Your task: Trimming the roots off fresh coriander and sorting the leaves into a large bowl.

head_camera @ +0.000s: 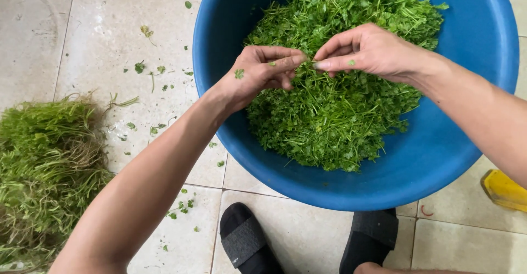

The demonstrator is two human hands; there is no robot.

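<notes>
Left hand: held over the blue basin, fingers curled in and thumb pressed to forefinger, pinched on a thin green herb sprig at its left end. Bits of leaf stuck to the back of the hand and the knuckles.

Right hand: met the left hand fingertip to fingertip above the basin, thumb and forefinger closed on the same sprig from the right. One leaf fragment clung to the forefinger.

Herb sprig: spanned the small gap between the two pinches, suspended just above the heap of picked greens; its full length could not be made out against the leaves behind.

Picked greens: a loose mound of small leaves and fine stems, filling the middle and far part of the basin, directly under both hands.

Blue basin: large, round, plastic, standing on the tiled floor; near wall bare.

Tiled floor: pale square tiles, scattered with stray leaf scraps to the left of the basin.

Unsorted herb bundle: long stems with pale roots, lying on the floor at far left, well apart from the basin.

Black slippers: a pair, at the near edge of the basin.

Yellow object: partly in view at right edge; kind not determinable.
</notes>
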